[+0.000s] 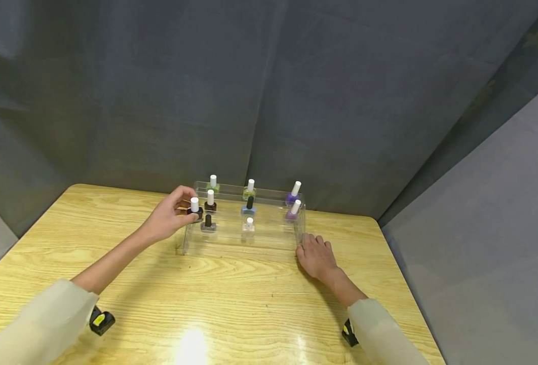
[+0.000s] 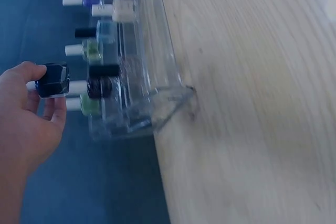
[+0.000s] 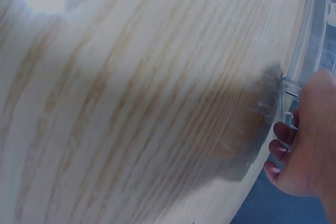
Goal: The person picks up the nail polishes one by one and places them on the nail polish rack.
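In the head view, my left hand (image 1: pixel 170 215) pinches a dark nail polish bottle (image 1: pixel 195 209) with a white cap, raised at the left end of a clear tiered display stand (image 1: pixel 269 249). The left wrist view shows this dark bottle (image 2: pixel 53 81) between thumb and fingers. My right hand (image 1: pixel 318 257) grips the stand's right front corner, its thumb at the side panel and the other fingers outside it. On the stand are green bottles (image 1: pixel 249 192), a purple one (image 1: pixel 293 195), a lilac one (image 1: pixel 293 213), a blue one (image 1: pixel 248 209) and a pale one (image 1: pixel 248 230).
Also on the stand's left part are a dark bottle (image 1: pixel 210 205) with a white cap and a greyish bottle (image 1: pixel 208 226) with a black cap. The stand is on a wood-grain table (image 1: pixel 232 299). A dark curtain (image 1: pixel 269 101) hangs behind, with a grey panel (image 1: pixel 488 218) at the right.
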Action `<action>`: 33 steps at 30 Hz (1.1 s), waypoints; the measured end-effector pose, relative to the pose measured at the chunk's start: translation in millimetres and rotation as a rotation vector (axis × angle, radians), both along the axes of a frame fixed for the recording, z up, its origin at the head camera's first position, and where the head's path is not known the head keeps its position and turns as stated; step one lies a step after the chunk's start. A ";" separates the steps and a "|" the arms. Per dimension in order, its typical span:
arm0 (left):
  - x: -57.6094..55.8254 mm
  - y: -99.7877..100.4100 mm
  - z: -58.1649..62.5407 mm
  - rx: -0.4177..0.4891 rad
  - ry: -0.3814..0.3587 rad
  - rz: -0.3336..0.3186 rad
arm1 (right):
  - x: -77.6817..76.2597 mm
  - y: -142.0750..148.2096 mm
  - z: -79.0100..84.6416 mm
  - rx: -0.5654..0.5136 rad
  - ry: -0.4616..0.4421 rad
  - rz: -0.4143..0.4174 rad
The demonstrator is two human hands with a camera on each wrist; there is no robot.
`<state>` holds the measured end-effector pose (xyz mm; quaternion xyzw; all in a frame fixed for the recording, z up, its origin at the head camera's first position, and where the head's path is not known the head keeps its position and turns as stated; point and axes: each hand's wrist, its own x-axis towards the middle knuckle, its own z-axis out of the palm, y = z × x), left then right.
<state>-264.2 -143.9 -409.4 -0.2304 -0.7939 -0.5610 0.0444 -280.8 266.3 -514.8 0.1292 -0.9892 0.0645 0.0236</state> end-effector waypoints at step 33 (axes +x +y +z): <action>-16.6 162.9 -8.6 -0.037 0.088 -0.174 | -1.9 0.8 -1.3 0.021 0.012 -0.003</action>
